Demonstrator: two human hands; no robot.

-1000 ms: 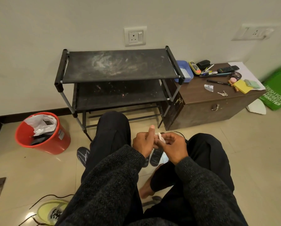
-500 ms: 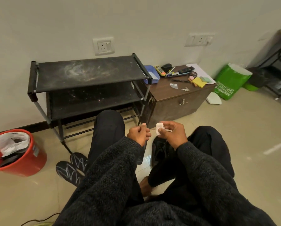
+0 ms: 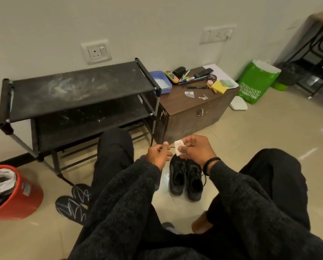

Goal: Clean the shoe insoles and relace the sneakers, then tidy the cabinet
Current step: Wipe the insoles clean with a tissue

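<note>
Above the pair of black sneakers [image 3: 187, 179] on the floor, the right hand [image 3: 196, 150] pinches a small white wipe [image 3: 179, 148] in curled fingers, and the left hand [image 3: 158, 154] pinches a thin dark lace [image 3: 171, 147] just beside it. Beyond the sneakers stands the dusty black shoe rack [image 3: 76, 92]; two patterned insoles [image 3: 72, 205] lie left of them

Two black sneakers [image 3: 187, 178], two patterned insoles [image 3: 74, 203], one red bucket [image 3: 23, 199], two hands.
</note>
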